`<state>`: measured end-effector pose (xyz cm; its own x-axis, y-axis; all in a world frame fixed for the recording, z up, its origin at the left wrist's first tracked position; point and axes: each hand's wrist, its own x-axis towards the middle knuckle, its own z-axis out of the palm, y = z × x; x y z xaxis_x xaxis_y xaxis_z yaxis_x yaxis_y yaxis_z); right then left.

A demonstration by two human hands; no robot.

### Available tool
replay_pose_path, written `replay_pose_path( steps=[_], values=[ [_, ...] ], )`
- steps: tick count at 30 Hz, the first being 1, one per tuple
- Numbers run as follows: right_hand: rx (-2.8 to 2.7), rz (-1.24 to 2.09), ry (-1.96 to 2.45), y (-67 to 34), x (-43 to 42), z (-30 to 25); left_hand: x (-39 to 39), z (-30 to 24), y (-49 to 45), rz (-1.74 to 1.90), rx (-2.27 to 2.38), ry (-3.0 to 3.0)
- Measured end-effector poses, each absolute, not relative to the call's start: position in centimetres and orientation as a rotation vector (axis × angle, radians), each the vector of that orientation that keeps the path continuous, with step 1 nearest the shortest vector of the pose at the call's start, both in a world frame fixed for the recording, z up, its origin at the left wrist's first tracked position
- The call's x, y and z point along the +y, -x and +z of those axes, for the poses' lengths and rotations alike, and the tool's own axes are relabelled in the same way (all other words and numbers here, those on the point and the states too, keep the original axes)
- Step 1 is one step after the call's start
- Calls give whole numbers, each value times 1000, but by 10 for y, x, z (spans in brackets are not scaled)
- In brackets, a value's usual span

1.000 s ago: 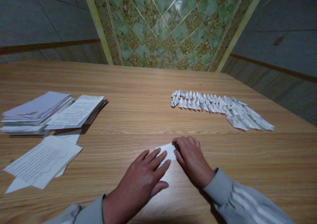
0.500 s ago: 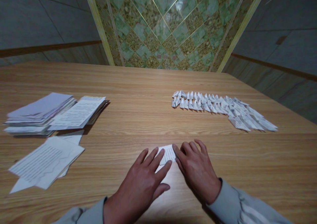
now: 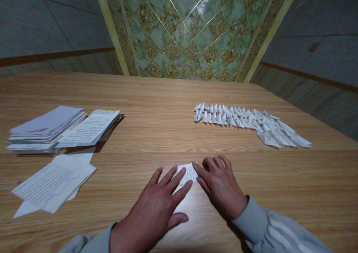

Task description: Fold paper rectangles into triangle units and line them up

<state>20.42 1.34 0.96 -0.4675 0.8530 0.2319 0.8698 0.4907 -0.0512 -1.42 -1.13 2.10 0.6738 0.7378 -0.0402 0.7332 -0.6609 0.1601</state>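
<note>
The wood-grained worktop (image 3: pixel 156 133) is the biggest thing before us, its middle kept bare, probably so that we have flat room to press on. At our left stands a thick paper stack (image 3: pixel 47 120), with a printed bundle (image 3: pixel 91 128) against its right side and some loose sheets (image 3: pixel 53 184) fanned nearer us, likely set there to be within easy reach. Well apart, beyond our right hand, folded paper pieces (image 3: pixel 228 116) line up in close rows, overlapping at the right end, perhaps to keep them in order and out of our way. Our left hand (image 3: pixel 151 204) lies with its fingers spread wide, the tips over the left part of a small printed paper (image 3: pixel 189 173), seemingly to steady it. Our right hand (image 3: pixel 223 187) sets its index finger on that paper's right edge, thumb just beside, the other fingers curled and raised; we cannot tell whether it pinches. The paper sits on the worktop between our hands. Compared with a second ago, the right fingers no longer bunch at the far corner: the index reaches out along the edge, while stack and rows stay put.
</note>
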Motion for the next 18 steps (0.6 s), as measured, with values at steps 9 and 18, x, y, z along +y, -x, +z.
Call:
replay_pose_path(
  steps=[9,18],
  values=[
    [-2472,-78,1600,-207,15,14,-19,26,20,-41,1339,-2691],
    [-2277,172,1597,-212,20,16,-27,6,16,-25,1327,-2795]
  ],
)
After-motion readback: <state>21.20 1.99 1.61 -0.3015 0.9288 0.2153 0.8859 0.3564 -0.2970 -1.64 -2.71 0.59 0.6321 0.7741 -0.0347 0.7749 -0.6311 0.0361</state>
